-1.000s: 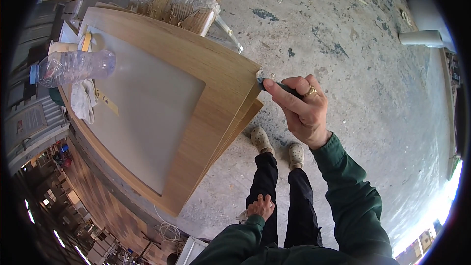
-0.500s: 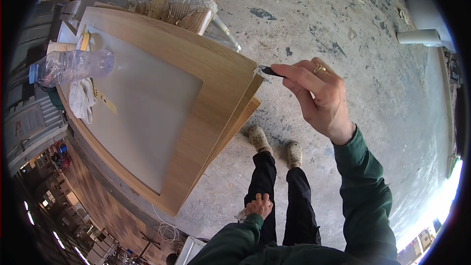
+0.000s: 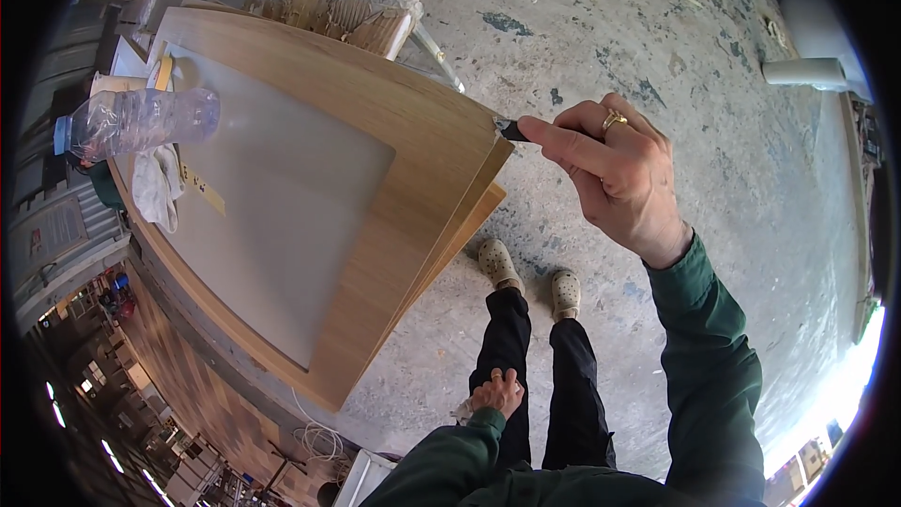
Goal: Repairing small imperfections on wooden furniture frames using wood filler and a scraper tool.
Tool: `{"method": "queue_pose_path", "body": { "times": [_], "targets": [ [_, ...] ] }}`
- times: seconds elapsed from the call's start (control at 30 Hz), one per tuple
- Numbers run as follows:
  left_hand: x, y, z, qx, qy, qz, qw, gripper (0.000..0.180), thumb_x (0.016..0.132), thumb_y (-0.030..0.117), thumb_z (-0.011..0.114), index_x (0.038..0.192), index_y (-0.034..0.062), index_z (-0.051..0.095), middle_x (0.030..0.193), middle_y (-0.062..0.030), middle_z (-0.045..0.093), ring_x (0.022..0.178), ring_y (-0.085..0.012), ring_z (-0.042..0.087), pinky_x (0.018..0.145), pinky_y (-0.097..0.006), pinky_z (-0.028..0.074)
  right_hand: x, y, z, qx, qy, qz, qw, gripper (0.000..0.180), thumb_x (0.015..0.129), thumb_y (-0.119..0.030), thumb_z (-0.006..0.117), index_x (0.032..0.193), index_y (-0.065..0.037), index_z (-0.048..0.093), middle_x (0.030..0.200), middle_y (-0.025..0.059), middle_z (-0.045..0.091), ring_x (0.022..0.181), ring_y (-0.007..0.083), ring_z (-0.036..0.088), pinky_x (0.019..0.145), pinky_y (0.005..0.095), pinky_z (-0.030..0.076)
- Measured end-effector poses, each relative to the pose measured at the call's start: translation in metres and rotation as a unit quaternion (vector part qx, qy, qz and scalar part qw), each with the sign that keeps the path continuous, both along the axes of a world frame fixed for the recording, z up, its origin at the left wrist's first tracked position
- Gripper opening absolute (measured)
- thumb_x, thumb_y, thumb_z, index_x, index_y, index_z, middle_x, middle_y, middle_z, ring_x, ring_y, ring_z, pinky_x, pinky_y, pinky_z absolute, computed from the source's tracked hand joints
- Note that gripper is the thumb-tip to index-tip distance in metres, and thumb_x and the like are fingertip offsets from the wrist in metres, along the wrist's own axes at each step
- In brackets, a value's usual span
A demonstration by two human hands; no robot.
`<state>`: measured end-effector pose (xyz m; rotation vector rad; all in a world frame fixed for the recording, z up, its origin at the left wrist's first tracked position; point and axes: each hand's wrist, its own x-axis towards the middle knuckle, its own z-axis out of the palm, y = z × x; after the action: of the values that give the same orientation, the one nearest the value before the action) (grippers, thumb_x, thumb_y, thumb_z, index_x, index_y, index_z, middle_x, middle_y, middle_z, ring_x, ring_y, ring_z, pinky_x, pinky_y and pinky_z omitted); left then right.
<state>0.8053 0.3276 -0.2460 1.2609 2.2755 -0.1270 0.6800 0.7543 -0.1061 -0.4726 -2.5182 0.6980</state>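
Between the thumb and fingers of my right hand (image 3: 615, 169) is a small black flat tool (image 3: 508, 130); its exact kind is too small to tell. Its tip touches the near right corner of the top wooden panel (image 3: 422, 197), a wood-grain frame around a large grey inset. A ring shows on this hand. Low in front of my left leg, my left hand (image 3: 497, 392) is closed around a crumpled whitish cloth (image 3: 463, 410), mostly hidden by the fingers. More wooden panels (image 3: 479, 216) lie stacked under the top one, their edges fanned out slightly.
On the panel's far left lie a clear plastic bottle (image 3: 141, 122), a white rag (image 3: 156, 190) and a yellow tape strip (image 3: 203, 190). A padded wooden support (image 3: 333, 14) and white metal legs (image 3: 436, 56) stand beyond. A white roll (image 3: 802, 72) lies at right on the concrete floor (image 3: 751, 207).
My right hand has turned slightly, with the black tool now pressed closer against the panel's corner. The view has shifted a little. My left hand stays low by my leg.
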Motion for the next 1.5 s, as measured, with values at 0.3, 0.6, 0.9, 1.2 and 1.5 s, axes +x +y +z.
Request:
{"method": "queue_pose_path", "body": {
  "times": [0.3,0.6,0.9,1.2,1.5],
  "targets": [
    [0.000,0.000,0.000,-0.003,-0.006,0.003,1.000,0.020,0.073,0.026,0.060,0.080,0.0160,0.045,0.070,-0.0070,0.050,0.043,-0.0245,0.055,0.037,-0.038,0.043,0.003,-0.004,-0.001,0.029,0.003,0.008,1.000,0.031,0.069,0.000,0.066,0.096,-0.013,0.070,0.075,0.0016,0.061,0.064,0.0154,0.052,0.054,0.0276,0.046],
    [-0.002,0.000,0.003,-0.023,-0.025,0.007,0.999,0.024,0.074,0.026,0.062,0.085,0.0134,0.045,0.076,-0.0121,0.052,0.047,-0.0285,0.058,0.040,-0.040,0.047,0.007,-0.002,0.003,-0.018,-0.005,0.047,0.999,0.029,0.070,0.000,0.066,0.096,-0.012,0.070,0.074,0.0031,0.060,0.064,0.0162,0.051,0.054,0.0282,0.045],
    [-0.002,-0.003,0.001,-0.024,-0.029,0.002,0.999,0.024,0.074,0.028,0.061,0.086,0.0136,0.046,0.078,-0.0124,0.053,0.048,-0.0285,0.058,0.041,-0.040,0.047,0.003,-0.003,-0.015,-0.130,0.060,-0.008,0.990,0.034,0.071,0.005,0.062,0.099,-0.014,0.069,0.074,0.0017,0.063,0.064,0.0172,0.054,0.058,0.0295,0.046],
    [-0.002,-0.006,-0.001,-0.033,-0.038,0.005,0.999,0.025,0.074,0.029,0.061,0.087,0.0138,0.046,0.077,-0.0117,0.053,0.049,-0.0292,0.058,0.041,-0.041,0.047,0.009,-0.022,-0.028,-0.059,0.057,-0.007,0.997,0.041,0.068,0.005,0.063,0.103,-0.016,0.069,0.081,0.0023,0.062,0.066,0.0180,0.053,0.058,0.0289,0.046],
    [-0.003,-0.005,0.000,-0.030,-0.032,0.001,0.999,0.024,0.074,0.029,0.061,0.087,0.0141,0.046,0.076,-0.0111,0.052,0.049,-0.0290,0.058,0.041,-0.041,0.046,0.007,-0.014,-0.020,-0.111,0.091,-0.028,0.989,0.036,0.070,0.003,0.064,0.101,-0.014,0.069,0.077,0.0021,0.062,0.064,0.0169,0.052,0.056,0.0285,0.044]
  ]
}}
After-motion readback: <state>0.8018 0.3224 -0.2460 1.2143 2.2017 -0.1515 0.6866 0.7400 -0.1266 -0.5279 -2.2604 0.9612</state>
